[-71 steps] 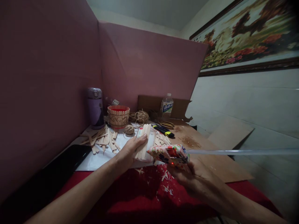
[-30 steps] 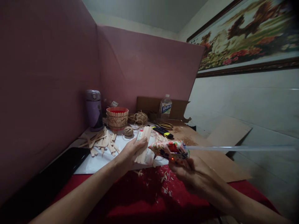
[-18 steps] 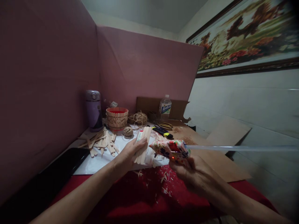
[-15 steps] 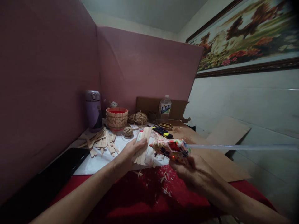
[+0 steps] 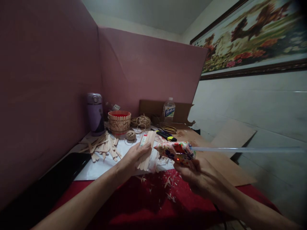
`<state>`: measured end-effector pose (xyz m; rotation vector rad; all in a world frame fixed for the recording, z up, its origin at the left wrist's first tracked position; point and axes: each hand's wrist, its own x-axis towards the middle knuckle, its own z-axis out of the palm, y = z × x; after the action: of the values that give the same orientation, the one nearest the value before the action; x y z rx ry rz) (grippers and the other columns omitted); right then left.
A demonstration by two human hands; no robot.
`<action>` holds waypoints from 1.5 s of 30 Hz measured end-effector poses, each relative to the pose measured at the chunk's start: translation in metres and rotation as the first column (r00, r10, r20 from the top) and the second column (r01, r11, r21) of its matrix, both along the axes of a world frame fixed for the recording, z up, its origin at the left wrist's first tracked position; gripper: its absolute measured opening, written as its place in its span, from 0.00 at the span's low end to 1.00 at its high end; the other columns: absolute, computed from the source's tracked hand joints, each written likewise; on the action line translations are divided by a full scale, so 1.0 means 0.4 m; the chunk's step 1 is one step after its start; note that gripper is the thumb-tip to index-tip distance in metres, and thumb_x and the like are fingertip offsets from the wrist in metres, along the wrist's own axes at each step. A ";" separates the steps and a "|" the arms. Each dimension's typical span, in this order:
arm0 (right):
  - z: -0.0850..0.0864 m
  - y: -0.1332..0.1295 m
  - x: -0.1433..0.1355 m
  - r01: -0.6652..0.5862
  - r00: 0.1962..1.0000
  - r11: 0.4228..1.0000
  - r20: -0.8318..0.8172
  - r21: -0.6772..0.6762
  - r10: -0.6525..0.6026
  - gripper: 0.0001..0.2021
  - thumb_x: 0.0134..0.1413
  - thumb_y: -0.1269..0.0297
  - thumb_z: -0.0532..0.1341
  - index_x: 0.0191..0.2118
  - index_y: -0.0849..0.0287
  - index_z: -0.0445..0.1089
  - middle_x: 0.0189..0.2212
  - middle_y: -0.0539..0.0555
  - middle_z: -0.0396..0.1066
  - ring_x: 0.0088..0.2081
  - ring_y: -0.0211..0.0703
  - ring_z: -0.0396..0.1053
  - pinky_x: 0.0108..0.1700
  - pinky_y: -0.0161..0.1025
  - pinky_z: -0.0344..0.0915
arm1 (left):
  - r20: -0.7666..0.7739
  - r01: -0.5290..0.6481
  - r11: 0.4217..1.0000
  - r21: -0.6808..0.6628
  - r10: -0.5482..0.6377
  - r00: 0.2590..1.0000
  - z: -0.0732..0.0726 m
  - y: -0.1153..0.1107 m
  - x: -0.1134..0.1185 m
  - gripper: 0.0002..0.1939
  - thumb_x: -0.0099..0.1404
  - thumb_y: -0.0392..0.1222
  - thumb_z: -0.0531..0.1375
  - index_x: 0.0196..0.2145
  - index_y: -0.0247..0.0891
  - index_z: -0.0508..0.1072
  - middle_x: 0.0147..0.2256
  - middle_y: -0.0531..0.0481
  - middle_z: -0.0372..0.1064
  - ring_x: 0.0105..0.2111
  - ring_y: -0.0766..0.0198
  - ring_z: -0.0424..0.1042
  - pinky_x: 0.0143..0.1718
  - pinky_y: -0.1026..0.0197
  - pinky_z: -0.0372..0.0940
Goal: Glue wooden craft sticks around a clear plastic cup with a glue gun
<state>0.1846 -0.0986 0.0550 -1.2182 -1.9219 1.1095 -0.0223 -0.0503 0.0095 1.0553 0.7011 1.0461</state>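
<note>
My left hand (image 5: 131,158) grips a small bundle of flat wooden sticks (image 5: 148,153) lying side by side, thumb across their face. A clear piece with a red-marked label shows behind them. My right hand (image 5: 192,172) is wrapped round the handle of a glue gun (image 5: 175,151) covered in floral wrapping, with a small red light lit. The gun's tip points left, close to the sticks' right side. A long clear glue stick (image 5: 240,149) juts out of its rear to the right.
Loose sticks (image 5: 105,147) lie left on white paper (image 5: 83,172). Behind stand a purple flask (image 5: 95,115), a stick-covered basket (image 5: 119,123), twine balls (image 5: 143,122) and a bottle (image 5: 169,111). A yellow-black cutter (image 5: 168,136) rests near cardboard (image 5: 223,166). Shavings litter the red cloth (image 5: 144,204).
The whole view has shifted slightly. Both hands keep their holds, and the gun remains beside the sticks with little visible movement.
</note>
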 end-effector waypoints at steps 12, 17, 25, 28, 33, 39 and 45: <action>0.010 -0.009 -0.006 0.071 0.996 0.997 -0.047 0.018 -0.071 0.18 0.52 0.45 0.58 0.27 0.56 0.58 0.19 0.44 0.48 0.20 0.32 0.44 0.19 0.33 0.47 | -0.049 -0.009 1.000 -0.013 0.008 0.999 0.006 -0.004 -0.001 0.34 0.57 0.56 0.63 0.56 0.34 0.65 0.33 0.42 0.71 0.27 0.61 0.69 0.27 0.61 0.64; 0.008 -0.003 0.001 0.034 0.999 0.999 -0.031 0.021 -0.033 0.16 0.55 0.49 0.56 0.26 0.55 0.55 0.16 0.42 0.48 0.18 0.31 0.44 0.19 0.33 0.44 | -0.075 -0.010 1.000 -0.010 0.009 0.997 0.003 -0.002 -0.001 0.35 0.57 0.58 0.63 0.56 0.34 0.65 0.35 0.42 0.72 0.27 0.61 0.70 0.27 0.62 0.63; 0.008 0.003 0.010 -0.003 1.000 0.999 -0.013 0.047 0.003 0.17 0.56 0.48 0.54 0.26 0.55 0.54 0.18 0.43 0.48 0.19 0.32 0.44 0.19 0.33 0.44 | -0.068 0.010 1.000 -0.005 -0.011 0.998 0.002 -0.003 -0.004 0.34 0.58 0.57 0.62 0.56 0.36 0.65 0.37 0.41 0.72 0.29 0.59 0.71 0.29 0.60 0.64; 0.010 0.004 0.011 -0.007 1.000 1.000 -0.001 0.025 0.007 0.19 0.54 0.46 0.55 0.25 0.55 0.53 0.18 0.42 0.48 0.19 0.31 0.44 0.19 0.33 0.44 | -0.058 0.018 1.000 0.009 -0.018 0.998 -0.005 0.000 -0.003 0.31 0.59 0.56 0.62 0.55 0.37 0.65 0.38 0.42 0.72 0.29 0.60 0.72 0.29 0.60 0.65; 0.012 0.006 0.010 0.039 0.999 0.999 -0.016 0.011 -0.039 0.21 0.52 0.43 0.57 0.24 0.55 0.53 0.17 0.42 0.48 0.19 0.31 0.44 0.19 0.33 0.44 | -0.051 0.029 0.999 0.044 -0.027 0.998 -0.013 0.004 -0.003 0.29 0.62 0.54 0.60 0.55 0.35 0.65 0.36 0.43 0.71 0.28 0.62 0.70 0.28 0.61 0.66; 0.016 0.009 0.009 0.004 0.999 1.000 -0.045 0.026 -0.003 0.19 0.54 0.47 0.57 0.24 0.55 0.53 0.15 0.42 0.47 0.18 0.31 0.44 0.18 0.32 0.45 | -0.041 0.031 0.998 0.047 -0.029 0.999 -0.007 -0.001 -0.001 0.28 0.62 0.54 0.60 0.55 0.35 0.64 0.35 0.44 0.70 0.29 0.61 0.70 0.28 0.61 0.66; 0.022 0.007 0.010 0.014 0.999 0.999 -0.050 0.047 -0.011 0.17 0.54 0.50 0.57 0.25 0.55 0.52 0.16 0.42 0.49 0.18 0.31 0.46 0.19 0.32 0.46 | -0.034 0.029 0.998 0.048 -0.028 0.999 -0.007 -0.004 -0.001 0.27 0.61 0.53 0.61 0.52 0.33 0.67 0.34 0.44 0.71 0.28 0.61 0.70 0.28 0.61 0.66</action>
<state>0.1887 -0.0960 0.0638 -1.1646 -1.8904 1.0715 -0.0227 -0.0517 0.0068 1.1232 0.6886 1.0275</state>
